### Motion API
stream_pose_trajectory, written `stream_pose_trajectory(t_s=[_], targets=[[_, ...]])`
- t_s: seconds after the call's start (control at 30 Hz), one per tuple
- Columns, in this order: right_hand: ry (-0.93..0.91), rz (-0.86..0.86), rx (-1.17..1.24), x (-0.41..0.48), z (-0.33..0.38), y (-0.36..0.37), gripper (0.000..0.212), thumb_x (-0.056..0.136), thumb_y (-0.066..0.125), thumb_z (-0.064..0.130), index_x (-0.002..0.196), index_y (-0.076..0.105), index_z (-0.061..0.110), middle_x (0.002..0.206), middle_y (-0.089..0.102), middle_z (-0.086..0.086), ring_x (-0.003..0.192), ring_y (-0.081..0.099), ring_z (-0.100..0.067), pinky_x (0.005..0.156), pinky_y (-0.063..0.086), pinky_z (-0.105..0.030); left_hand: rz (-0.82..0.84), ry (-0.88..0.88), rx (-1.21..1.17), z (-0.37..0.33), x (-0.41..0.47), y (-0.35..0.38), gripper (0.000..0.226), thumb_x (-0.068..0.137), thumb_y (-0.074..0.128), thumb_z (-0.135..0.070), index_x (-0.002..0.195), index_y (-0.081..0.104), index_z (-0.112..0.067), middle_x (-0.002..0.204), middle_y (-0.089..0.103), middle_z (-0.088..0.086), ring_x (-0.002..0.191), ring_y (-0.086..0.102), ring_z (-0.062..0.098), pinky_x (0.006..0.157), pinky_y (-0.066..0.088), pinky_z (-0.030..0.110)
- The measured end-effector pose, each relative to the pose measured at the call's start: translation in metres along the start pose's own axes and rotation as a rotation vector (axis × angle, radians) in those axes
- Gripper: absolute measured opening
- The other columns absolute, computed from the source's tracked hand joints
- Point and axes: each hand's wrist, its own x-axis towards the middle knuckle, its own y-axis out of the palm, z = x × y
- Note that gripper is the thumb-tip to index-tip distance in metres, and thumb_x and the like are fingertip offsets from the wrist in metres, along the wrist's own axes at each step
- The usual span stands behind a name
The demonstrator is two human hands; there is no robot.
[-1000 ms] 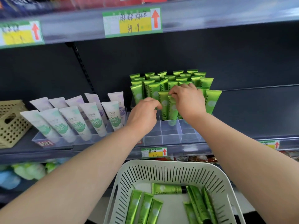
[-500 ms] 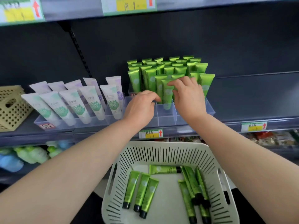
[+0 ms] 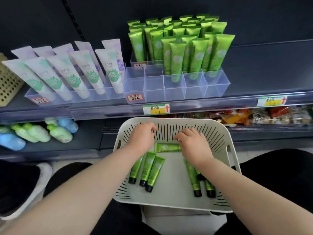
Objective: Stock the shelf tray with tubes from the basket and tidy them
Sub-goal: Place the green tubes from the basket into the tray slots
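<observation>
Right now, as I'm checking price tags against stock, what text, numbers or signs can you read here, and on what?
No text reads clearly enough to quote.
Middle price tag: red up arrow; handwriting blurred.
Right price tag: red up arrow; writing blurred.
Red-bordered tray label: handwritten characters, unreadable.
White tubes: print too blurred.
Green tubes: print too small.

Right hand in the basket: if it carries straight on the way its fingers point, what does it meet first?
Most likely the crosswise green tube lying just ahead of the right hand on the basket floor; whether it touches already is unclear. Beyond that, the left hand.
</observation>
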Motion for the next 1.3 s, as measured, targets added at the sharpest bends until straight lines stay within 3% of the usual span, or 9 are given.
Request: stream_pose_trajectory(t_s=[0.2, 0.33, 0.43, 0.67, 0.9, 1.03, 1.1, 1.17, 1.3], targets=[[0.03, 0.365, 0.023, -0.015, -0.004, 0.04, 0.034, 0.094, 0.048, 0.011, 0.123, 0.055, 0.028, 0.126, 0.052, 0.004, 0.12, 0.041, -0.021, 0.094, 0.035, -0.036, 0.193, -0.195, 0.001, 0.038, -0.016, 0.045, 0.032, 0.093, 0.052, -0.001, 0.12, 0.063, -0.012, 0.125, 0.062, 0.004, 0.114, 0.057, 0.021, 0.099, 0.044, 0.031], [-0.021, 0.585, 0.03, -0.011, 0.004, 0.064, 0.036, 0.095, 0.046, 0.011, 0.127, 0.052, 0.026, 0.131, 0.049, 0.0, 0.126, 0.038, -0.023, 0.1, 0.035, -0.038, 0.241, -0.271, 0.009, 0.055, -0.017, 0.064, 0.033, 0.093, 0.053, -0.003, 0.122, 0.062, -0.015, 0.125, 0.061, 0.003, 0.112, 0.058, 0.019, 0.095, 0.047, 0.031], [-0.097, 0.69, 0.01, -0.008, 0.02, 0.082, 0.044, 0.093, 0.046, 0.008, 0.132, 0.048, 0.027, 0.127, 0.049, -0.003, 0.119, 0.041, -0.024, 0.095, 0.037, -0.038, 0.251, -0.303, -0.004, 0.063, -0.013, 0.072, 0.033, 0.093, 0.053, -0.004, 0.124, 0.061, -0.014, 0.126, 0.061, 0.003, 0.112, 0.058, 0.02, 0.095, 0.047, 0.031], [-0.205, 0.835, -0.089, -0.004, 0.04, 0.107, 0.065, 0.089, 0.044, 0.003, 0.143, 0.032, 0.038, 0.128, 0.038, -0.009, 0.119, 0.036, -0.029, 0.1, 0.035, -0.043, 0.256, -0.338, -0.023, 0.078, -0.006, 0.084, 0.034, 0.092, 0.055, -0.005, 0.124, 0.061, -0.014, 0.124, 0.062, 0.004, 0.112, 0.058, 0.019, 0.094, 0.044, 0.027], [-0.15, 0.866, -0.025, -0.009, 0.025, 0.105, 0.035, 0.097, 0.044, 0.03, 0.131, 0.048, 0.036, 0.12, 0.041, -0.007, 0.114, 0.039, -0.027, 0.092, 0.035, -0.041, 0.328, -0.304, 0.014, 0.085, -0.009, 0.095, 0.032, 0.094, 0.05, -0.001, 0.122, 0.061, -0.011, 0.125, 0.06, 0.006, 0.111, 0.057, 0.022, 0.094, 0.047, 0.031], [-0.02, 0.851, -0.021, -0.016, 0.011, 0.104, 0.03, 0.094, 0.048, 0.036, 0.121, 0.058, 0.029, 0.125, 0.042, -0.004, 0.117, 0.038, -0.025, 0.099, 0.034, -0.041, 0.354, -0.302, 0.049, 0.08, -0.009, 0.103, 0.032, 0.093, 0.051, -0.002, 0.121, 0.06, -0.013, 0.119, 0.062, 0.006, 0.103, 0.059, 0.021, 0.085, 0.049, 0.031], [0.085, 0.812, 0.007, -0.021, 0.007, 0.105, 0.039, 0.09, 0.054, 0.042, 0.126, 0.052, 0.027, 0.128, 0.041, -0.003, 0.12, 0.037, -0.023, 0.102, 0.033, -0.04, 0.354, -0.299, 0.064, 0.077, -0.01, 0.105, 0.034, 0.092, 0.053, -0.003, 0.125, 0.057, -0.012, 0.116, 0.062, 0.005, 0.096, 0.058, 0.019, 0.077, 0.046, 0.029], [0.169, 0.813, 0.052, -0.023, 0.006, 0.106, 0.057, 0.082, 0.062, 0.052, 0.129, 0.045, 0.026, 0.127, 0.04, -0.002, 0.12, 0.037, -0.023, 0.103, 0.034, -0.04, 0.358, -0.287, 0.069, 0.076, -0.011, 0.107, 0.041, 0.093, 0.054, -0.004, 0.133, 0.052, -0.011, 0.117, 0.061, 0.005, 0.1, 0.059, 0.02, 0.079, 0.046, 0.029], [-0.013, 0.988, -0.107, -0.024, 0.01, 0.105, 0.078, 0.065, 0.075, 0.058, 0.128, 0.045, 0.024, 0.125, 0.038, -0.004, 0.12, 0.037, -0.024, 0.104, 0.033, -0.044, 0.376, -0.285, 0.051, 0.077, -0.008, 0.106, 0.036, 0.094, 0.054, -0.008, 0.13, 0.055, -0.011, 0.124, 0.06, 0.006, 0.108, 0.059, 0.023, 0.089, 0.049, 0.033]])
